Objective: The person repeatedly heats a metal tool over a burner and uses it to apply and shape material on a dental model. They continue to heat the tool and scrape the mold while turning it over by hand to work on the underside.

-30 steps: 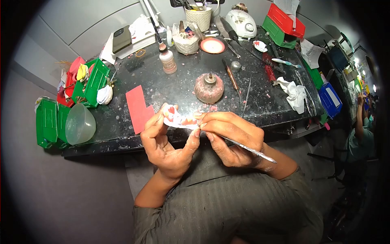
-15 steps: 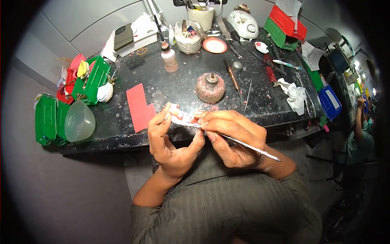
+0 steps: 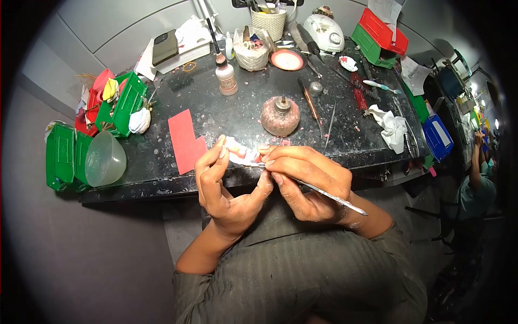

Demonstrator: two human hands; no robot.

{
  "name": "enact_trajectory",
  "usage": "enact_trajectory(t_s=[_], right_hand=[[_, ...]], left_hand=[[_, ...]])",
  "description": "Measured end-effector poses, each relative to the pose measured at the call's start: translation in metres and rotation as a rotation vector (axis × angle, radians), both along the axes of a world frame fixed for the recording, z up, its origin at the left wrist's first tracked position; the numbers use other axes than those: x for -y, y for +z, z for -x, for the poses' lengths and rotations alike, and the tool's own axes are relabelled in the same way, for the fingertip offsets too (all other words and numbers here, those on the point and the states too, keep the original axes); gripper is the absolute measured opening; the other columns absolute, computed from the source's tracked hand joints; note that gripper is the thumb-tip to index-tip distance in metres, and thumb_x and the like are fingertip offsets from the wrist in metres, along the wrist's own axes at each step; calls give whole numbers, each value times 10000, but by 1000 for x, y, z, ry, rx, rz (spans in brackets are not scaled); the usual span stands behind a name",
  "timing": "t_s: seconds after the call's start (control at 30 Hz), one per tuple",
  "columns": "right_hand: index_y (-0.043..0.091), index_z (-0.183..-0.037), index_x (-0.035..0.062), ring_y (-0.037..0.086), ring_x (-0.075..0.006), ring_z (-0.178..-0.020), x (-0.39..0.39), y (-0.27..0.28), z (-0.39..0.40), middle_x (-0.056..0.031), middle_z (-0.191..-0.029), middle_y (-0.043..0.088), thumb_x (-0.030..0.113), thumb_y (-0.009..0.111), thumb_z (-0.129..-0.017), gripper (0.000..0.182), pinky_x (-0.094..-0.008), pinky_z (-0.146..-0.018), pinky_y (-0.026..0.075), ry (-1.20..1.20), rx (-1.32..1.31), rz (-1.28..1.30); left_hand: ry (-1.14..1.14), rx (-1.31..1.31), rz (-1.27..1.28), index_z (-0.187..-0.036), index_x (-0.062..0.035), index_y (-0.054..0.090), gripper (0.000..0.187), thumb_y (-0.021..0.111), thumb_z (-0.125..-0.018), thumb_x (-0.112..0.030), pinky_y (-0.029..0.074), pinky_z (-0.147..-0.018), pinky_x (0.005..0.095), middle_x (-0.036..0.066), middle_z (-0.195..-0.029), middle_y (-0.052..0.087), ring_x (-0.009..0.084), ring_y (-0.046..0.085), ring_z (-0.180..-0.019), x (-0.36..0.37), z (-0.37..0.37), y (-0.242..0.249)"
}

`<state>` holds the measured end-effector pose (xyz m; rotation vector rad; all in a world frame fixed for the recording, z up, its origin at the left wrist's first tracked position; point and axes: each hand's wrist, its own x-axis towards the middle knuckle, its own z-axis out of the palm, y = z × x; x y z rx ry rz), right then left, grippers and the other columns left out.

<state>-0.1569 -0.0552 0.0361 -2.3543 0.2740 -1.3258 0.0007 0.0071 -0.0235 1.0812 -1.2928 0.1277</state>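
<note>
Between the fingertips and thumb of my left hand (image 3: 229,197) is a small white-and-pink dental cast (image 3: 241,153), held just above the table's front edge. My right hand (image 3: 313,181) pinches a slim metal carving tool (image 3: 337,199), pen-like, its handle end pointing down to the right. The tool's working tip is hidden among the fingers, at the cast's right side. Fingertips of both hands nearly meet there. Left of the cast lies a notched red wax sheet (image 3: 185,142). Beyond my right hand stands a round glass spirit burner (image 3: 280,116).
On the black table (image 3: 210,116) stand a dropper bottle (image 3: 226,81) and a plastic-lined tub (image 3: 252,56). A copper-coloured instrument (image 3: 309,103) and crumpled tissue (image 3: 389,128) lie to the right. Green bins (image 3: 60,156) and a translucent bowl (image 3: 106,160) are at left. Another person (image 3: 477,186) sits far right.
Both hands keep their hold on the cast and tool. The tool's handle end has shifted slightly left and down; the view has moved very slightly.
</note>
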Motion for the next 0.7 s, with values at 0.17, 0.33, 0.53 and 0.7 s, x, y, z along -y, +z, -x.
enact_trajectory(t_s=[0.17,0.33,0.53,0.7], right_hand=[[631,-1016,-74,700,-314,-923,-1,-1,-1,-197,-990,674,-66,663,-793,226,-335,-724,576,-9,12,-9],[632,-1012,-75,698,-318,-935,0,-2,-2,-194,-989,677,-67,669,-792,223,-334,-728,576,-9,17,-14],[643,-961,-69,688,-272,-870,2,6,18,-190,-921,679,-71,594,-855,117,-328,-770,552,-42,159,-213],[621,-819,-47,635,-118,-576,52,16,73,-94,-711,663,180,593,-976,277,-270,-478,482,-608,-113,-792]], left_hand=[[25,16,-16,-1111,43,528,621,885,-612,-52,518,-898,411,259,-1152,576,373,618,-1071,-1,0,2],[29,12,-34,-1121,44,526,632,885,-608,-42,518,-899,410,258,-1155,574,375,617,-1072,-1,0,2],[9,-1,-44,-1142,51,499,644,879,-629,-37,515,-907,409,256,-1175,563,352,609,-1086,2,-4,-3],[-15,-96,-82,-1162,66,484,628,863,-669,-19,512,-942,380,231,-1214,532,297,604,-1085,3,-7,-3]])
